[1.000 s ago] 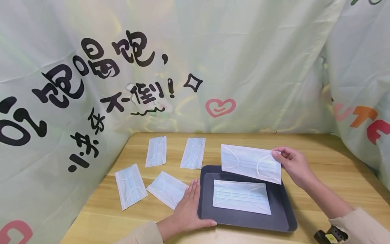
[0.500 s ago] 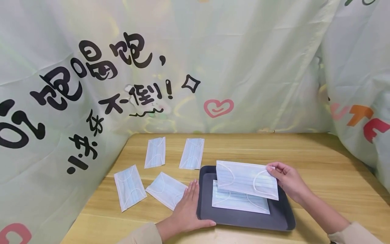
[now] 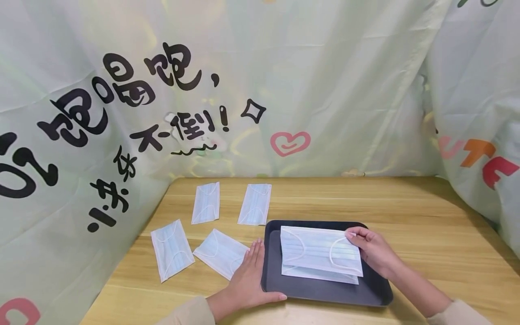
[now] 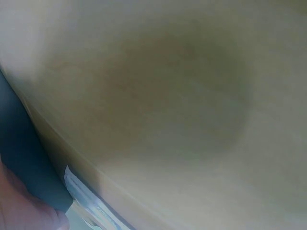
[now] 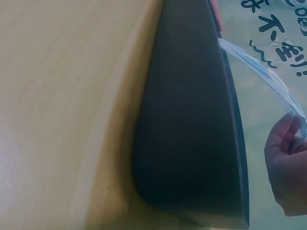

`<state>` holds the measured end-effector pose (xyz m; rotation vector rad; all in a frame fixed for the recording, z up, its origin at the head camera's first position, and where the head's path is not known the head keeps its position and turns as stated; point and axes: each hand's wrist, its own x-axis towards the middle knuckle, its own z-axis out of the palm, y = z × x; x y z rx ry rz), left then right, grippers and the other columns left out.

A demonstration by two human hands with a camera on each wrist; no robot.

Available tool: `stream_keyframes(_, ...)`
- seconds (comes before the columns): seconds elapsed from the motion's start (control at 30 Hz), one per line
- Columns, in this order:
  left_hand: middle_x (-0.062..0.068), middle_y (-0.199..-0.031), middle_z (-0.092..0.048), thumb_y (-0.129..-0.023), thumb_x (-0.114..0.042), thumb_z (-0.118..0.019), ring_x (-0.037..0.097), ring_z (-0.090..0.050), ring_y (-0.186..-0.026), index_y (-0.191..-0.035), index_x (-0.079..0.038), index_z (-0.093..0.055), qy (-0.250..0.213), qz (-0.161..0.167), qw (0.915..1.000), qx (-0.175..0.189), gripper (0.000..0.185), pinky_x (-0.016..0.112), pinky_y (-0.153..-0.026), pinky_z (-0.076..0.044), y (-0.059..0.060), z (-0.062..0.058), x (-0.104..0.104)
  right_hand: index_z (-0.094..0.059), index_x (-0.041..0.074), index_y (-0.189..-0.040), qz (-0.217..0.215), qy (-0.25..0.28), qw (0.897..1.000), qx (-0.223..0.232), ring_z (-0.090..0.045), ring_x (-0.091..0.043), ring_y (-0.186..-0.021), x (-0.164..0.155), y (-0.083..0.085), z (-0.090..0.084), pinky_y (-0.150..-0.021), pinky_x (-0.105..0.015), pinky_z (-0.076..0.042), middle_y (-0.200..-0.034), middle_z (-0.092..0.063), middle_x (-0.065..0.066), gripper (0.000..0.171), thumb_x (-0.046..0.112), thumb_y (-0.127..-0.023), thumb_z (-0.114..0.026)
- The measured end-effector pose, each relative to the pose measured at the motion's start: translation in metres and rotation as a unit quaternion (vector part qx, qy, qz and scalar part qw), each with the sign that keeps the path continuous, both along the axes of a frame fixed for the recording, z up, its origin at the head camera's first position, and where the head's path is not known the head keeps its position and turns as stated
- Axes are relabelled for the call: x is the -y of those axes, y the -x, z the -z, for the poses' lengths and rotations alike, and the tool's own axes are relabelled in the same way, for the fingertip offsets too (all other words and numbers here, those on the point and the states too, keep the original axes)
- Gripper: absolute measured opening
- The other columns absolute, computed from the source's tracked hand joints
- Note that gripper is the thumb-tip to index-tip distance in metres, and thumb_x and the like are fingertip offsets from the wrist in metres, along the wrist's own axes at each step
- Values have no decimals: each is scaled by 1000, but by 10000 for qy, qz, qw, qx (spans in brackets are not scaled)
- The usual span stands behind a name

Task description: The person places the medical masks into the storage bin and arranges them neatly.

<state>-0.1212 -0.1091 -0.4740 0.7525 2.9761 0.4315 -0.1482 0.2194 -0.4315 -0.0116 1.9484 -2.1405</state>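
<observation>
A dark tray (image 3: 378,293) lies on the wooden table (image 3: 426,212). My right hand (image 3: 371,250) pinches the right end of a pale blue face mask (image 3: 317,248), held low over another mask (image 3: 321,274) that lies flat in the tray. In the right wrist view the held mask (image 5: 268,76) is seen edge-on above the tray (image 5: 192,143), with the fingers (image 5: 285,158) round its end. My left hand (image 3: 249,275) rests flat on the table against the tray's left rim, thumb along the front edge. The left wrist view is blurred table (image 4: 168,96).
Several more masks lie on the table left of the tray: two near the back (image 3: 206,202) (image 3: 255,204), two nearer the front (image 3: 172,249) (image 3: 221,253). A printed fabric backdrop (image 3: 284,81) hangs on the far, left and right sides.
My right hand has brought the mask down and toward me, from above the tray's far rim to just over the mask in the tray. The left hand has stayed put.
</observation>
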Motion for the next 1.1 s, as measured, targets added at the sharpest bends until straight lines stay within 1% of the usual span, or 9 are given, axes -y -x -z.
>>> stream_keyframes(0.33,21,-154,-12,-66,-81,-52,33,-13,-143,-146,5,-11,-66,-6,10000,-46,125,44,-113,-24,-1,-1,0,-60,23,-88,-94,-217,9989,400,-56,-2,-73,1,2,7,-66,-19,-48,-79,-59,13,14,15,-95,-51)
stream_keyframes(0.43,21,-154,-12,-66,-81,-52,33,-13,-143,-146,5,-11,-98,-15,9999,-18,125,45,-113,-24,-2,-1,0,-60,18,-91,-83,-475,9980,420,-57,-3,-73,2,3,9,-66,-21,-49,-78,-60,12,10,14,-95,-51)
stream_keyframes(0.5,21,-155,-12,-66,-81,-52,33,-13,-143,-146,5,-11,-125,-17,9999,-9,125,45,-113,-24,-2,-1,0,-59,11,-95,-43,-765,9964,370,-57,-3,-72,2,4,8,-66,-23,-50,-77,-60,11,9,11,-95,-51)
stream_keyframes(0.6,21,-154,-12,-66,-82,-52,33,-14,-143,-146,5,-11,-181,-6,9998,-11,125,45,-113,-24,-1,-1,0,-57,-3,-101,55,-1397,9900,199,-57,-4,-71,3,5,6,-65,-24,-51,-77,-60,9,15,9,-94,-50)
stream_keyframes(0.67,21,-154,-13,-66,-82,-51,33,-15,-143,-146,5,-12,-219,3,9998,-25,125,46,-113,-24,-1,0,1,-55,-9,-104,141,-1895,9817,104,-55,-6,-71,3,6,3,-65,-25,-49,-76,-59,7,21,10,-94,-51)
stream_keyframes(0.8,20,-155,-12,-66,-82,-52,33,-14,-143,-146,5,-11,-239,-16,9997,-12,125,46,-113,-23,-1,0,0,-55,-9,-106,267,-2704,9624,67,-48,-10,-68,4,7,-1,-61,-26,-43,-72,-53,4,26,13,-93,-54)
stream_keyframes(0.87,20,-155,-11,-66,-81,-53,33,-13,-143,-146,4,-10,-226,-26,9997,3,125,46,-113,-23,-1,0,0,-56,-9,-106,299,-2889,9569,69,-47,-12,-67,5,7,-3,-60,-26,-42,-69,-50,2,24,11,-93,-54)
stream_keyframes(0.93,20,-155,-10,-66,-81,-53,32,-13,-143,-147,4,-10,-208,-38,9998,22,125,45,-114,-22,-1,0,0,-57,-9,-105,325,-2966,9544,86,-47,-13,-66,6,7,-3,-59,-26,-43,-67,-48,1,22,9,-93,-53)
stream_keyframes(1.1,21,-155,-11,-66,-81,-53,33,-13,-143,-146,5,-11,-205,-13,9998,-2,125,46,-113,-23,-2,-1,0,-56,-10,-106,306,-2909,9562,49,-49,-12,-69,6,7,-2,-61,-26,-47,-69,-49,1,23,9,-93,-53)
